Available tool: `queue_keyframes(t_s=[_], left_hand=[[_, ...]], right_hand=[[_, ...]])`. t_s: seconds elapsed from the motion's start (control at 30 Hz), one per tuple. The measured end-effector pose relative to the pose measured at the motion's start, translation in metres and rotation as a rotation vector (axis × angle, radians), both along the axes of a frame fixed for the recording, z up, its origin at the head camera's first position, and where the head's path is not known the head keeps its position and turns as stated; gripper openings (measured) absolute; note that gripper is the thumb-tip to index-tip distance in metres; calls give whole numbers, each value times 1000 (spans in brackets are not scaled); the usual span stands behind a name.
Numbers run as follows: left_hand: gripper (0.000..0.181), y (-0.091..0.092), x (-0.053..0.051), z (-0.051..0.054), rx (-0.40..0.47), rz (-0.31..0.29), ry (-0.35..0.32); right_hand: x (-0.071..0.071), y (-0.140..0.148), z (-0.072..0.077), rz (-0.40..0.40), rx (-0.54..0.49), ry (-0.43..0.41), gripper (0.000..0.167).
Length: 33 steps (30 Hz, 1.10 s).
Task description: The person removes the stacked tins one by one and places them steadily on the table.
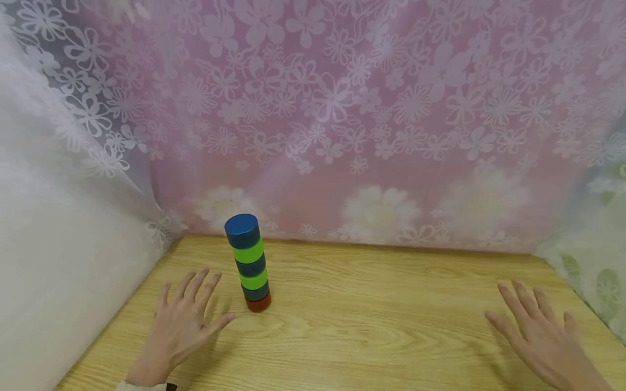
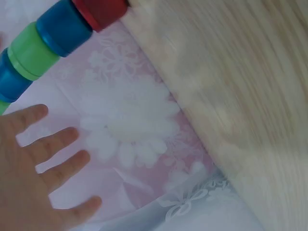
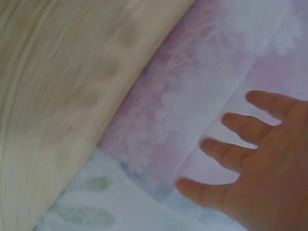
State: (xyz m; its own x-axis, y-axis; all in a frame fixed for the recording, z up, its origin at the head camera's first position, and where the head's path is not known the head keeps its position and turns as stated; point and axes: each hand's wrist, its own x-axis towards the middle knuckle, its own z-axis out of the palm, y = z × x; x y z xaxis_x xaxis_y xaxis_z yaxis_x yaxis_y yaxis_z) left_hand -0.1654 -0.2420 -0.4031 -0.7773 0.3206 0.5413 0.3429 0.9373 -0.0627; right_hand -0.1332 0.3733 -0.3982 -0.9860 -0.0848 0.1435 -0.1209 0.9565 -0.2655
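Note:
A tall stack of round cylindrical blocks [image 1: 250, 267] stands upright on the wooden table, left of the middle. From the top down its colours run blue, green, blue, green, blue and red. Just to the left of the stack is my left hand [image 1: 182, 320], fingers spread, apart from it and holding nothing. The left wrist view shows the lower blocks, with the red block [image 2: 102, 12] against the wood. Far over on the right, my right hand [image 1: 543, 336] has its fingers spread above the table with nothing in them.
The wooden table [image 1: 371, 304] ends at a pink flowered curtain [image 1: 342, 136] behind it. A white sheet [image 1: 63, 217] hangs along the left side, and a pale leaf-patterned cloth [image 1: 592, 260] borders the right edge.

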Motion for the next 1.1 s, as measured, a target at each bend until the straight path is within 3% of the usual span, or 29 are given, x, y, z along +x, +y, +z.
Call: queue_keyframes(t_s=[0.17,0.37,0.6,0.87,1.1], left_hand=[[64,2,-1,7,32,-52,99],[58,5,-1,14,94,-82,113],[55,11,-4,16,160,-88,115],[52,18,-4,15,244,-62,52],[51,19,-5,15,293,-38,38]], right_hand=[[-5,-14,16,-21,-27,69,66],[-6,-26,23,-18,-95,194,50],[-8,-33,22,47,-198,354,33],[-10,-44,24,80,-282,379,33],[-12,-55,27,78,-357,400,33]])
